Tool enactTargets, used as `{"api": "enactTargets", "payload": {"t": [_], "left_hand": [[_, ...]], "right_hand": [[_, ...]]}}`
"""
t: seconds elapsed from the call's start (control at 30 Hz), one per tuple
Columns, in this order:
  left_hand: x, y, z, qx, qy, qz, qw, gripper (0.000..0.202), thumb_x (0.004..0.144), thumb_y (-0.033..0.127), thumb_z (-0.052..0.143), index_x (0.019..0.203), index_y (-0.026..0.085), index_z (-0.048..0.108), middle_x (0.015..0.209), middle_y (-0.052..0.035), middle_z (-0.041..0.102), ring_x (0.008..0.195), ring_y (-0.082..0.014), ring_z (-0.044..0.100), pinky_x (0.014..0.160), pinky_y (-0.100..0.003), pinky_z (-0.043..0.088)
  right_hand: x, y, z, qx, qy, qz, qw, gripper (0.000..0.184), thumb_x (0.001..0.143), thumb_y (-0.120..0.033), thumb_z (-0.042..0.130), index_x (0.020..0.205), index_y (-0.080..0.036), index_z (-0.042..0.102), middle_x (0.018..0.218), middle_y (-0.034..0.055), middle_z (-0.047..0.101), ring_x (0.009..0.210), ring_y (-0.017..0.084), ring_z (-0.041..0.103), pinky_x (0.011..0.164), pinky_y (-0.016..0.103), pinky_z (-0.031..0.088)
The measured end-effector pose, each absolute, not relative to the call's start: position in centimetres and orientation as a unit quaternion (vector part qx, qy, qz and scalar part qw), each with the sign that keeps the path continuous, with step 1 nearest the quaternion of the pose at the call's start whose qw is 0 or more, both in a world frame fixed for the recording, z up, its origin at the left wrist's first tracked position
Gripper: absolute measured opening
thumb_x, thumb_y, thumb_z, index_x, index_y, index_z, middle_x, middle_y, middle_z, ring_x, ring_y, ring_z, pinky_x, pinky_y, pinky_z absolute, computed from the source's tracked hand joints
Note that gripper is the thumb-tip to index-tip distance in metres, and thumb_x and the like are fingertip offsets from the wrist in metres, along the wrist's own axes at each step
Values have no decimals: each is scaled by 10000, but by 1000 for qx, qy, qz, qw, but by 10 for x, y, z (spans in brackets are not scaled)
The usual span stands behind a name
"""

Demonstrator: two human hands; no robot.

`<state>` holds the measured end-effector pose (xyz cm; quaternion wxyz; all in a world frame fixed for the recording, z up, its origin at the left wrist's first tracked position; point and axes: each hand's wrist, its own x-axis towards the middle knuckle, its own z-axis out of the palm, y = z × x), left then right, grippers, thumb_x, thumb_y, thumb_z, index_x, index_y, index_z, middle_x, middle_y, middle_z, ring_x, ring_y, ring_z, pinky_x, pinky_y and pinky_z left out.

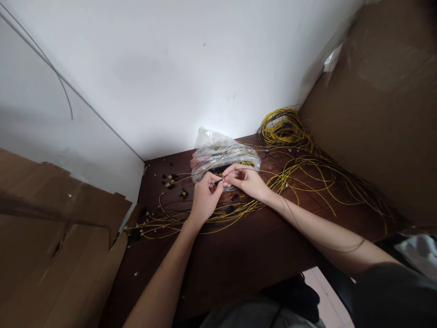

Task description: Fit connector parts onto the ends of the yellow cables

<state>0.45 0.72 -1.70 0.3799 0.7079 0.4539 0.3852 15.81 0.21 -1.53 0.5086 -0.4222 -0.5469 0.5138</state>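
My left hand (205, 193) is closed in a pinch on a small black connector (217, 182) in front of the plastic bag. Close beside it, nearly touching, my right hand (248, 180) pinches a thin dark wire at the connector. Whether the wire's end sits inside the connector is too small to tell. A dark wire (341, 250) also trails over my right forearm. Behind both hands lies a clear plastic bag (215, 145) with black and yellow parts at its mouth. Long yellow wires (246, 208) run beneath my hands, and small black-and-yellow pieces (183, 194) lie to the left.
A coil of yellow wire (278, 132) rests at the back of the dark brown table (239, 248), against the white wall (164, 73). Large cardboard boxes stand close on the left (61, 269) and right (378, 114). White scraps dot the tabletop.
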Motion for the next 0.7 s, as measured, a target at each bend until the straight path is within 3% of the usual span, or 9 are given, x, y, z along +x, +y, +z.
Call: {"api": "enactTargets", "payload": {"t": [0.27, 0.5, 0.7], "left_hand": [[4, 8, -18, 705, 460, 381, 383, 113, 785, 272, 534, 810, 162, 537, 650, 0, 600, 459, -72, 478, 439, -179, 365], [4, 7, -16, 692, 461, 386, 399, 102, 770, 268, 546, 786, 167, 536, 617, 14, 580, 441, -66, 453, 439, -179, 347], [4, 7, -16, 699, 463, 382, 389, 102, 775, 268, 540, 788, 167, 532, 612, 12, 579, 441, -71, 456, 438, -182, 344]], "right_hand": [[159, 3, -16, -407, -542, 523, 516, 185, 744, -310, 633, 812, -156, 554, 699, 21, 649, 652, 119, 645, 671, 275, 540], [158, 3, -16, -413, -538, 524, 516, 226, 696, -289, 679, 846, -165, 564, 658, 1, 635, 638, 122, 643, 659, 269, 543], [159, 2, -14, -425, -560, 505, 501, 149, 721, -266, 649, 816, -162, 601, 680, 13, 649, 664, 122, 644, 683, 264, 538]]}}
